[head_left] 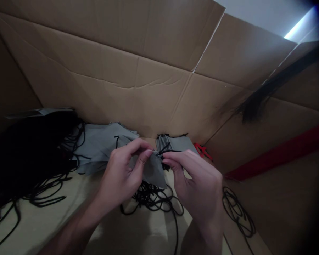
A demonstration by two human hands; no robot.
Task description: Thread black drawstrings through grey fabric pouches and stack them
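Observation:
My left hand [127, 170] pinches the top edge of a small grey fabric pouch [154, 173] between thumb and forefinger. The pouch hangs down between my two hands. My right hand [198, 180] is closed at the pouch's upper corner, with thumb and forefinger pressed on a black cord [164, 148]. A small shiny tip shows at that corner, too small to make out. Below the pouch, a tangle of black cord [151, 198] lies on the table, and one strand runs towards me.
Grey pouches [95, 140] are piled behind my left hand, beside a large heap of black cords [29, 159]. A stack of corded grey pouches [184, 142] stands behind my right hand, near a red item [203, 151]. Coiled cord [239, 212] lies right. Cardboard walls [108, 71] enclose the table.

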